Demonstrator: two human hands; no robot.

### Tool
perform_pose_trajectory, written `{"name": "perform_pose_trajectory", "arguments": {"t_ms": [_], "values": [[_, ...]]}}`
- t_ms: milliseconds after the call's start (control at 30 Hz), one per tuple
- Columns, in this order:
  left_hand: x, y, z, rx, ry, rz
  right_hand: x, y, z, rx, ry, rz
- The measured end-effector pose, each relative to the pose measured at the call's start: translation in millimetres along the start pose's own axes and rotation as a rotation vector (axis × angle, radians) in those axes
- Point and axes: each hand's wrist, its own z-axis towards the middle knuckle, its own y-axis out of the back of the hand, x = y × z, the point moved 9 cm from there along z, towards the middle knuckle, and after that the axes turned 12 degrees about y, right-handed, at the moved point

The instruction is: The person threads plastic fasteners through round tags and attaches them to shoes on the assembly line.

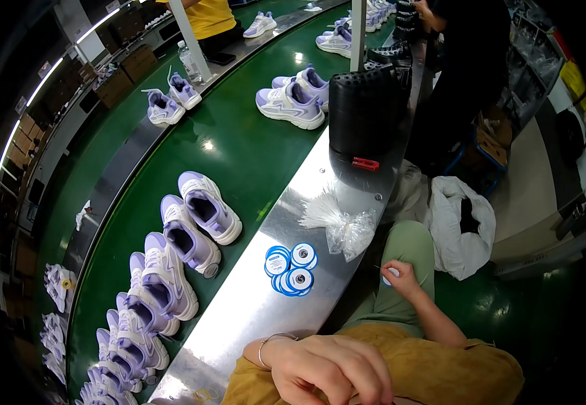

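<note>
My right hand (401, 278), closed, pinches a small round blue-edged tag over the green-trousered knee, and a thin strand sticks out from its fingertips. Nearer, at the bottom edge, is my left hand (330, 370), with a bracelet at its wrist; its fingers bend downward and their tips are out of sight, so what they hold is hidden. On the metal ledge lies a loose pile of round blue-and-white tags (290, 270). Beyond it a clear plastic bag (350, 229) spills a bundle of thin clear strands (320, 210).
White-and-purple shoes (164, 283) line the green conveyor (239, 165). A black container (364, 111) and a red tool (366, 164) stand farther up the ledge. A white sack (461, 226) is at the right. Two people (208, 19) (468, 61) are beyond.
</note>
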Motion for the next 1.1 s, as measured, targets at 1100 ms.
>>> {"name": "perform_pose_trajectory", "arguments": {"t_ms": [1100], "values": [[2,8,6,-0.004,0.019,0.02,-8,-3,10,0.011,0.025,-0.019]]}}
